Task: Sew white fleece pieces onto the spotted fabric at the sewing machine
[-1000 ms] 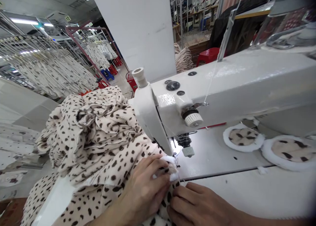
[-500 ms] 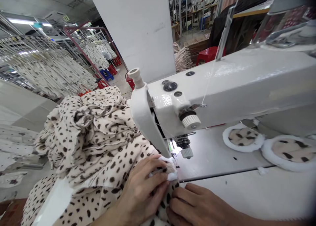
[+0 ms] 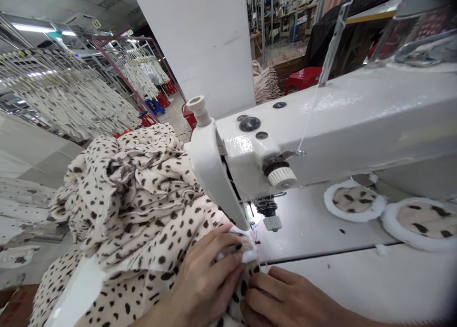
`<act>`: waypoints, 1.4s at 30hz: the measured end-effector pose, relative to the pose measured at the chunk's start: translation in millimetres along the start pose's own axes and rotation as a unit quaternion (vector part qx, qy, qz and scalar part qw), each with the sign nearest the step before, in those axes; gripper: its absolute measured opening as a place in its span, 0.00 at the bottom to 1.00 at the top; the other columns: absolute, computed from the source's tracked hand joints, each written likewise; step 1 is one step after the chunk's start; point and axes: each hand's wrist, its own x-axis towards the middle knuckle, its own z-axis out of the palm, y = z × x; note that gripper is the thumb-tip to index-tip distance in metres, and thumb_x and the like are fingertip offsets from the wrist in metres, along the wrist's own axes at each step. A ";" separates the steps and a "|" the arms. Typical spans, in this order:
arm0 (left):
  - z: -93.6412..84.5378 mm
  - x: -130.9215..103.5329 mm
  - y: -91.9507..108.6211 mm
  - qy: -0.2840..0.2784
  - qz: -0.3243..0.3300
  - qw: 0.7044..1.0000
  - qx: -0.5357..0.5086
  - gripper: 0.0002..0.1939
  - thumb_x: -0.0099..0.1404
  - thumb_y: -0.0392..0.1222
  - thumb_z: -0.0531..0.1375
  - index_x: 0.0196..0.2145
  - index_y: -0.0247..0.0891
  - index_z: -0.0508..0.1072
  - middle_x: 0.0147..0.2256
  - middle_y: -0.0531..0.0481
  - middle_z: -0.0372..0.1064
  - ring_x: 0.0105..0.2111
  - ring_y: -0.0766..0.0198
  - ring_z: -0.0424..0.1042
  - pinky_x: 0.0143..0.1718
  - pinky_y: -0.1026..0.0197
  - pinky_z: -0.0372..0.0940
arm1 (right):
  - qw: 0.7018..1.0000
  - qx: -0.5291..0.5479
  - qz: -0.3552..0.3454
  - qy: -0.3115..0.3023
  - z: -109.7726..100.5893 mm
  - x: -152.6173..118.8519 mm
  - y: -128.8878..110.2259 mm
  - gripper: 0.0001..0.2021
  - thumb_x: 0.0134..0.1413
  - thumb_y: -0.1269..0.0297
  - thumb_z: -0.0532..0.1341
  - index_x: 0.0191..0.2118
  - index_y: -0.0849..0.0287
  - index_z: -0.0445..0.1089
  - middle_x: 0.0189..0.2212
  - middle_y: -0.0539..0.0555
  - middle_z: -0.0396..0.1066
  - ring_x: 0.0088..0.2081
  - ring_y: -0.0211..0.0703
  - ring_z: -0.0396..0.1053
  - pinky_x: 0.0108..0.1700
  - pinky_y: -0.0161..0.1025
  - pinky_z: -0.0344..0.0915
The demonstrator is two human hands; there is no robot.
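Under the head of a white sewing machine lies a white-edged fabric piece, close to the lit needle area. My left hand presses on this piece with bent fingers, its thumb and fingers closed about the cloth. Just to the right and nearer to me, my right hand pinches the edge of the spotted fabric; its fingertips are partly hidden in the folds. The spotted fabric, cream with dark brown spots, runs from both hands to a big heap on the left.
Two round spotted patches with fluffy white rims, a smaller one and a larger one, lie on the table at right. A bit of white fluff sits near them. Behind stand a white pillar, a red stool and racks of hanging garments.
The view has shifted slightly, so the machine and patches appear a little further right. Both hands keep nearly the same places on the fabric.
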 end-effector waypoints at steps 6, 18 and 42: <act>0.0 4.4 1.3 -0.009 -0.001 1.000 -0.009 0.09 0.64 0.26 0.57 0.38 0.34 0.73 0.41 0.43 0.74 0.49 0.58 0.74 0.51 0.56 0.72 | 1.000 0.008 0.003 -0.010 -1.2 1.3 -1.4 0.12 0.58 0.80 0.53 0.28 0.60 0.68 0.25 0.47 0.67 0.28 0.36 0.62 0.27 0.38 0.55; 3.0 1.4 -0.6 -0.024 -0.012 0.999 -0.033 0.11 0.68 0.26 0.52 0.42 0.34 0.72 0.41 0.46 0.76 0.46 0.61 0.75 0.58 0.54 0.66 | 1.000 0.015 0.002 -0.006 -1.1 1.8 1.3 0.12 0.62 0.78 0.52 0.34 0.60 0.71 0.24 0.47 0.68 0.28 0.36 0.64 0.29 0.37 0.56; 12.8 -4.7 3.1 -0.039 0.059 0.995 0.072 0.11 0.71 0.27 0.50 0.48 0.24 0.69 0.42 0.39 0.74 0.47 0.59 0.74 0.51 0.58 0.72 | 0.898 -0.338 0.177 -0.221 -78.0 16.5 100.1 0.13 0.51 0.81 0.51 0.23 0.55 0.57 0.19 0.50 0.59 0.22 0.40 0.61 0.23 0.37 0.53</act>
